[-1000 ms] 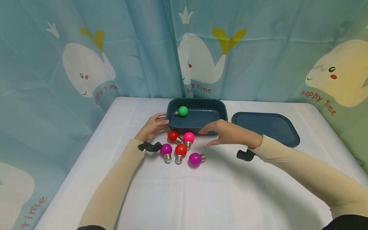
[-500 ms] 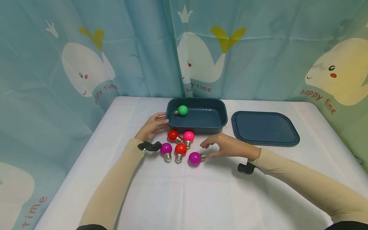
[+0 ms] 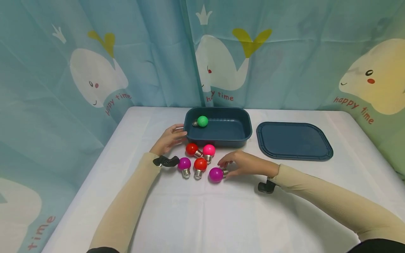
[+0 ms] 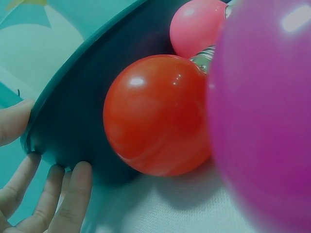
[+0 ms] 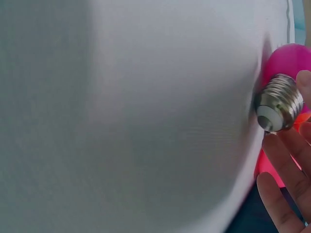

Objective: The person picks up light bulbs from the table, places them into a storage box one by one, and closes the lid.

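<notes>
My left hand point(image 3: 171, 138) touches the left end of a dark blue rectangular box point(image 3: 218, 143), thumb at the rim and straight fingers along the outer wall in the left wrist view. On the table, a purple light bulb point(image 3: 216, 175) lies on its side, its screw base point(image 5: 279, 104) pointing right. Around that base is my right hand point(image 3: 245, 164), thumb on one side and bent fingers on the other, not closed in a grip. Left of it are a second purple bulb point(image 3: 184, 163), two red bulbs point(image 3: 200, 164) and a pink bulb point(image 3: 209, 150).
A green bulb point(image 3: 202, 121) with a textured globe lies inside the box at the left. Right of the box lies a flat dark blue lid point(image 3: 294, 140). A whale-print curtain point(image 3: 152, 52) hangs behind the white table point(image 3: 190, 218).
My right hand has come down and toward me from the box's front edge to the purple bulb's base. The left hand has stayed at the box, and the bulbs keep their places.
</notes>
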Demonstrator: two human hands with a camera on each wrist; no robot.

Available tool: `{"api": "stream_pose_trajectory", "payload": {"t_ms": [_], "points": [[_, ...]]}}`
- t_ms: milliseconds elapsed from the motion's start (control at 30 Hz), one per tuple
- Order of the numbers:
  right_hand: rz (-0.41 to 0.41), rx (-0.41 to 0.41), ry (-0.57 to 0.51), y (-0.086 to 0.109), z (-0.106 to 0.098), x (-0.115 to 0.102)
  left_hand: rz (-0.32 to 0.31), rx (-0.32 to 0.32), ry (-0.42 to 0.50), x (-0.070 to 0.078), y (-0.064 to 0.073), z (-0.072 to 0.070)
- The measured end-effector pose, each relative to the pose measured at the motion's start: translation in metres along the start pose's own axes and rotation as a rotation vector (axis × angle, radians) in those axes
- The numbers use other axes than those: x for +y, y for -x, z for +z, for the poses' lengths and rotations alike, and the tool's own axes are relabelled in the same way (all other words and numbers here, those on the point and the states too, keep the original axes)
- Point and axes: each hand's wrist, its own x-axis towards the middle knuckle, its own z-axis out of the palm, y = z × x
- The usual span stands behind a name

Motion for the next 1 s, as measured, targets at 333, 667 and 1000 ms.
{"api": "stream_pose_trajectory", "payload": {"t_ms": [333, 667, 1000], "points": [[0.001, -0.024, 0.000, -0.004, 0.009, 0.008, 0.013, -0.009, 0.009, -0.002, 0.000, 0.000], [-0.033, 0.000, 0.076, -0.007, 0.015, 0.009, 0.015, -0.005, 0.006, -0.001, 0.001, 0.000], [-0.032, 0.014, 0.075, -0.005, 0.014, 0.007, 0.008, -0.009, 0.022, 0.000, 0.002, 0.001]]}}
